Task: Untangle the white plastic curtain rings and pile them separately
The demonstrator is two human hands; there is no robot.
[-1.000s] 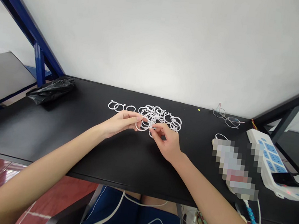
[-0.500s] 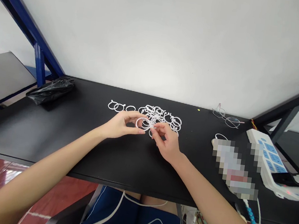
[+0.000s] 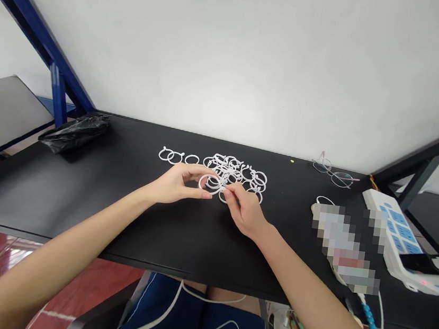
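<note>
grip: left hand (image 3: 177, 183), right hand (image 3: 247, 213) pinch white ring (image 3: 201, 181), ring pile (image 3: 242, 171) behind, black table (image 3: 119, 200), white wall (image 3: 236, 54)

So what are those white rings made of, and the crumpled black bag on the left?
The white rings, like the one pinched between the left hand and right hand, look like thin moulded plastic: uniform matte white, small clasp nubs. The black bag seems thin plastic film: crumpled, with glossy highlights on its folds.
</note>
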